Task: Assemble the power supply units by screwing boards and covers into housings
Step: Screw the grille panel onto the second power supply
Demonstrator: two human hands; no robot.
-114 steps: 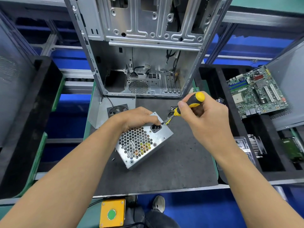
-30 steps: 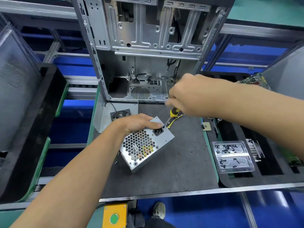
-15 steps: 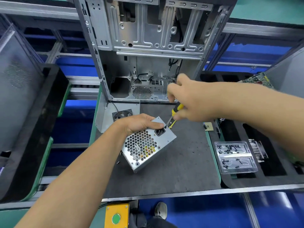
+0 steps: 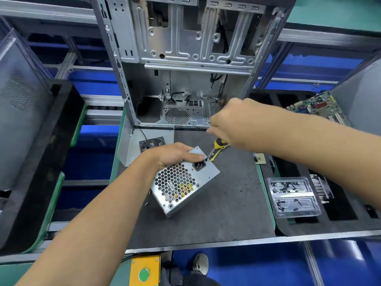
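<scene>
Power supply unit (image 4: 183, 180) sits tilted on the mat (image 4: 226, 203), our left hand (image 4: 173, 154) gripping it. Right hand (image 4: 231, 124), regripped on the screwdriver (image 4: 214, 149), keeps driving the corner screw; cover nearly fastened.

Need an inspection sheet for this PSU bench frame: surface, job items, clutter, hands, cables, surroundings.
Surface: dark grey mat on a green-edged bench.
Job's things: silver metal power supply box with honeycomb vent, tilted on the mat; yellow-and-black screwdriver, tip at the box's upper corner beside the black socket.
Clutter: clear plastic screw tray; loose small screws left of the box.
Grippers: left hand holds the box's top; right hand grips the screwdriver.
Cables: yellow and black wires behind the box.
Surroundings: open silver computer case; green motherboard; yellow button box.
</scene>
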